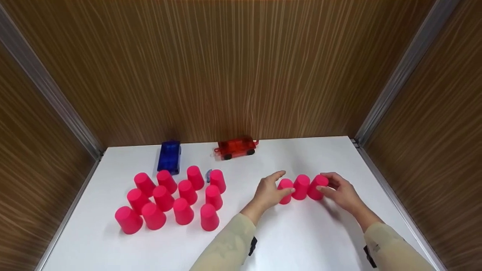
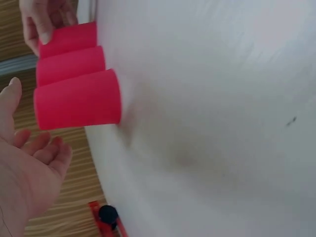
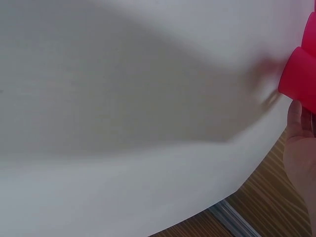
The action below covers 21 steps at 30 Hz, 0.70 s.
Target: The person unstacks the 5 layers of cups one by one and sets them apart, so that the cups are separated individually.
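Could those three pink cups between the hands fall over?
Maybe. The three pink cups stand upside down, packed side by side, so a nudge from the left hand or right hand might topple all of them. The table edge is close on the right, so one might roll off.

Fifteen pink cups [image 1: 183, 198], one blue toy car [image 1: 169, 156], one red toy car [image 1: 236, 147]

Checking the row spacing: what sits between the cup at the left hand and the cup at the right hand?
One more upside-down pink cup, in the head view, between the left cup and right cup.
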Each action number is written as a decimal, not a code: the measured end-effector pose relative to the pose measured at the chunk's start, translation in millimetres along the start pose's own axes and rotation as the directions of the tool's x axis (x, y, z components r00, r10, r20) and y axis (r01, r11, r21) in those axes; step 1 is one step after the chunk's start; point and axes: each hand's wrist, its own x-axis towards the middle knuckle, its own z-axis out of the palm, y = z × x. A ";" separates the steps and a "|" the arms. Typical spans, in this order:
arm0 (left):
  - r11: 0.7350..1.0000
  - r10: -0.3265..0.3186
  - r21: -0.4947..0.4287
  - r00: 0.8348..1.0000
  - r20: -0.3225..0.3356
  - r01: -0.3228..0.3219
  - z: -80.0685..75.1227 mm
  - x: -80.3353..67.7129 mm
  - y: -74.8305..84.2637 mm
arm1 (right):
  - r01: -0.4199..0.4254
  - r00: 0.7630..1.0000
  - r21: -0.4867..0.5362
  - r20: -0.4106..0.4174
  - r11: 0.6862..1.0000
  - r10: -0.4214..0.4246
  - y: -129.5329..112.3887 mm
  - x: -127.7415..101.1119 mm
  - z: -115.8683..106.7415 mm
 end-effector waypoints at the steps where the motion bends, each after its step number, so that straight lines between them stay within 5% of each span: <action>1: 1.000 -0.002 0.001 1.000 -0.001 0.002 1.6 0.8 -2.5 | 0.000 1.000 0.004 -0.003 1.000 0.000 -0.1 0.4 0.4; 10: 0.999 0.042 0.021 0.999 0.003 -0.042 -3.2 1.0 -13.8 | 0.000 1.000 0.006 -0.015 1.000 0.000 0.4 2.2 2.4; 21: 0.999 0.040 -0.012 0.991 -0.128 -0.042 -53.6 -10.5 -27.6 | -0.021 1.000 0.000 -0.006 1.000 0.021 1.9 1.7 0.4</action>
